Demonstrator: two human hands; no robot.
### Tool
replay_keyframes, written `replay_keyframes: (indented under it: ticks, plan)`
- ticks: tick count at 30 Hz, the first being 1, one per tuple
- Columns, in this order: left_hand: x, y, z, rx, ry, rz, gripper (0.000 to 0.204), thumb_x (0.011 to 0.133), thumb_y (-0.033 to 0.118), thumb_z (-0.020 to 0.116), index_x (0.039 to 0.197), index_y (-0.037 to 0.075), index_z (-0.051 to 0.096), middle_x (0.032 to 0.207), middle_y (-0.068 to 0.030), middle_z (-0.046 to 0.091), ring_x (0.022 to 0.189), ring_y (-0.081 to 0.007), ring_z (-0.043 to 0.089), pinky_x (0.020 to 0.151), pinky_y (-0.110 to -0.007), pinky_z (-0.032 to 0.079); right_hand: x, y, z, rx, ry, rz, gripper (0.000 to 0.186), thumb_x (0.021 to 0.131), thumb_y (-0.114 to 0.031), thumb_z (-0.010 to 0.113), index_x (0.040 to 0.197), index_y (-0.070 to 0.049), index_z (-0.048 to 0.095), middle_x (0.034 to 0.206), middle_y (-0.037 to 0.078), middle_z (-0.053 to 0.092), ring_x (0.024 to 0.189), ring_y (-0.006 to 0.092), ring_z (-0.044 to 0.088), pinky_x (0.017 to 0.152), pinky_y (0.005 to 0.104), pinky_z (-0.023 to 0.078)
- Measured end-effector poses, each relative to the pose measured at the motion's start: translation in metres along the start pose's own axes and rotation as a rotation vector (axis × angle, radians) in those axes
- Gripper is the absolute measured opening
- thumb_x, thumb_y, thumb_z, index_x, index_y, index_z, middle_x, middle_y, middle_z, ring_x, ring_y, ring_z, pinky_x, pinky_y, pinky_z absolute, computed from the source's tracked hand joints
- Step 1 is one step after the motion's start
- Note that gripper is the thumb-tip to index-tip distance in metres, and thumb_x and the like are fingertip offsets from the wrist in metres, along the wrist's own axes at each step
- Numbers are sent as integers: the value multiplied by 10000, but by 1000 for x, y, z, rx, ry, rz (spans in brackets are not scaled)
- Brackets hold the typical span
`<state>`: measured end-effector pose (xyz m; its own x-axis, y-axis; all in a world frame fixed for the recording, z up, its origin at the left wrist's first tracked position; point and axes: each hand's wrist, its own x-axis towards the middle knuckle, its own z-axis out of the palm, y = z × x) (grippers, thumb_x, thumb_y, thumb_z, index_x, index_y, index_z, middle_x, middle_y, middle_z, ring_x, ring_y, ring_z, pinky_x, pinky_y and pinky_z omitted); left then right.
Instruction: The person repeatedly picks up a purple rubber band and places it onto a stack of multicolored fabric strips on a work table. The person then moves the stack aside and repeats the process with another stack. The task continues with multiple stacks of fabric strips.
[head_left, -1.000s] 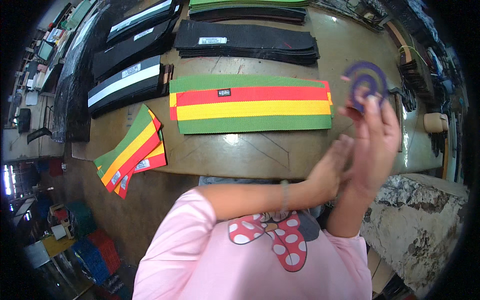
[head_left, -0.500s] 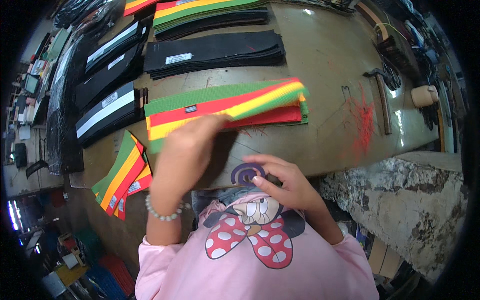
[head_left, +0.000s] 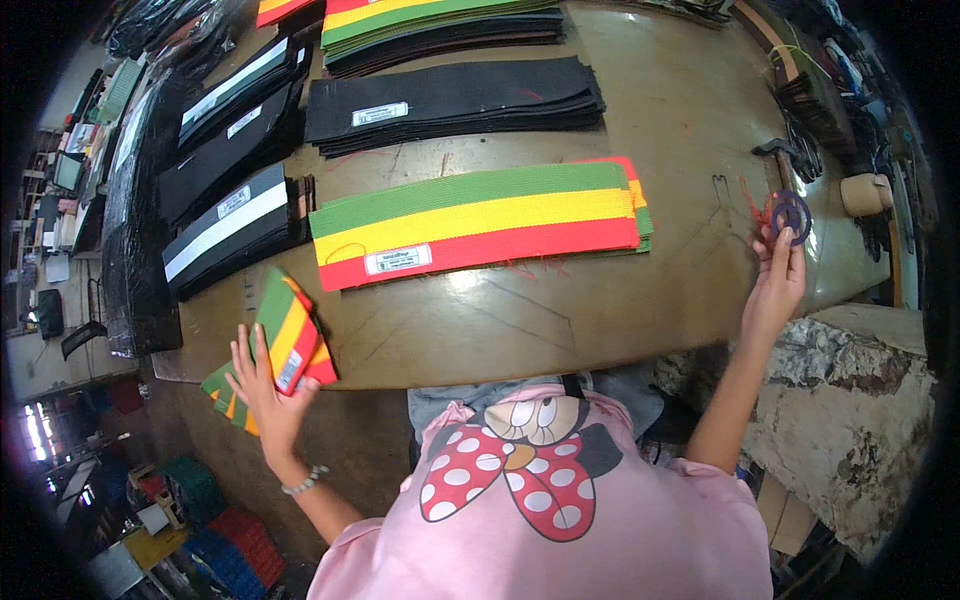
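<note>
My left hand (head_left: 268,402) lies with fingers spread on the folded green, yellow and red striped strips (head_left: 290,325) at the table's left front edge. My right hand (head_left: 776,275) is stretched out to the far right, closed on a purple ring-shaped tool (head_left: 790,218); its exact kind is unclear. Red loose threads (head_left: 752,205) show partly behind that tool. Between the hands lies a flat stack of green, yellow and red striped strips (head_left: 475,220), with a white label near its lower left corner. Neither hand touches this stack.
Black strip stacks (head_left: 455,100) lie behind the striped one, and black strips with white bands (head_left: 228,225) stand to the left. A tan roll (head_left: 866,195) sits at the right. A rough pale block (head_left: 850,430) adjoins the table's right front.
My left hand has let go of the top striped strip, which now lies flat, and moved left to the folded strips. My right hand has carried the purple tool far right.
</note>
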<state>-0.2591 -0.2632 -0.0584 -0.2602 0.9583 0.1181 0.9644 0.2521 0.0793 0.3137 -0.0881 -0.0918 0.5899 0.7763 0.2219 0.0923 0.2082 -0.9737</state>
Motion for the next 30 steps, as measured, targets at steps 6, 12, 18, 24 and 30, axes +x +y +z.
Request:
replay_keyframes:
  ticks: [6, 12, 18, 24, 30]
  plan:
    - [6, -14, 21, -150, 148, 66, 882, 618, 553, 857, 1337, 99, 623, 1246, -162, 547, 1171, -349, 519, 1005, -475, 423, 10, -7, 11, -264, -182, 45, 205, 989, -201, 667, 1060, -9, 662, 931, 36, 682, 783, 82, 610, 688, 217, 487]
    - [69, 1, 3, -21, 210, 357, 768, 674, 577, 816, 1269, 117, 660, 1257, -159, 565, 1209, -356, 510, 1033, -489, 411, 3, -13, 23, -425, -112, -108, 193, 992, -223, 661, 1019, -32, 645, 872, -3, 646, 744, 90, 582, 669, 232, 473]
    - [60, 91, -1, -448, 394, 314, 434, 743, 165, 852, 1132, 46, 700, 1101, -107, 653, 995, -297, 625, 844, -385, 517, -12, -3, 29, -849, -160, -334, 279, 964, -248, 666, 958, 20, 589, 767, 61, 573, 682, 152, 499, 659, 311, 447]
    - [61, 113, 29, -504, 369, 374, 268, 769, -9, 790, 1022, 11, 703, 1025, -122, 656, 955, -290, 630, 828, -393, 519, -28, -42, 76, -549, -324, -88, 217, 989, -225, 652, 1070, -23, 643, 926, -28, 628, 789, 74, 538, 712, 237, 448]
    - [63, 115, 27, -515, 380, 367, 186, 800, -30, 739, 969, -10, 664, 987, -131, 645, 925, -323, 613, 828, -420, 503, -129, -93, 178, -185, -1080, -28, 267, 957, -185, 645, 1133, 10, 596, 1027, 97, 608, 921, 212, 581, 822, 354, 488]
